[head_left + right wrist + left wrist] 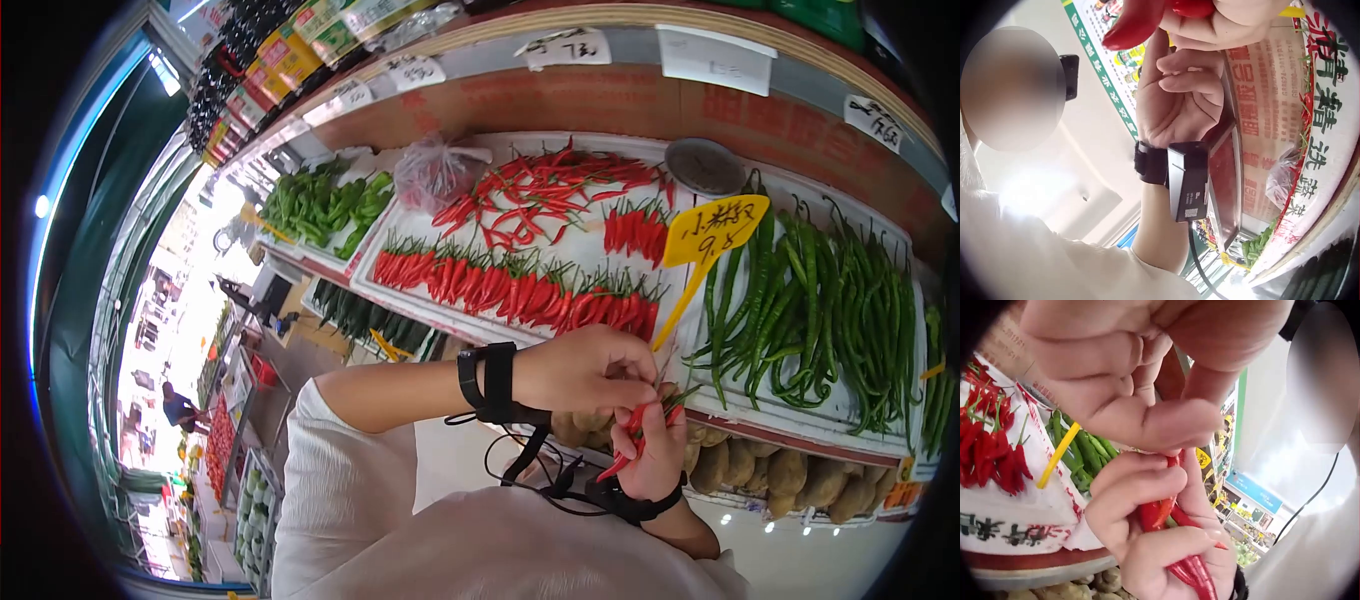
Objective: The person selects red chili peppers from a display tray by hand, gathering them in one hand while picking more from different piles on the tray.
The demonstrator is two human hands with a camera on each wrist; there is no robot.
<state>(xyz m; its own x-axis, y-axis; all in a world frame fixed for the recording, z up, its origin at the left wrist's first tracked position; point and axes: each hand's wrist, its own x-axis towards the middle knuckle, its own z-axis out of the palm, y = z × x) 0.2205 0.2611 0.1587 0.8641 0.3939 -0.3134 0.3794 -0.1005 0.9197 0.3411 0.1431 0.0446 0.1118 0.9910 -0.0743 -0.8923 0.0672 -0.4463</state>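
Observation:
My right hand (648,455) grips several red chili peppers (1194,572), its fingers curled round them. In the head view, green stems stick out above that hand. Coming in from the left, my left hand (585,370) has its thumb and fingertips together at the upper end of the same chilies. The left wrist view shows these left fingers (1179,422) pinching right over a red chili's end, which they partly hide. In the right wrist view the left palm (1179,109) faces the camera with curled fingers, behind the held chilies.
Red chilies (510,290) lie in rows in a white tray beyond my hands. A yellow price sign (715,230) stands beside long green peppers (810,300). Potatoes (740,465) sit below the shelf edge. A plastic bag (435,175) and a round metal dish (705,167) are farther back.

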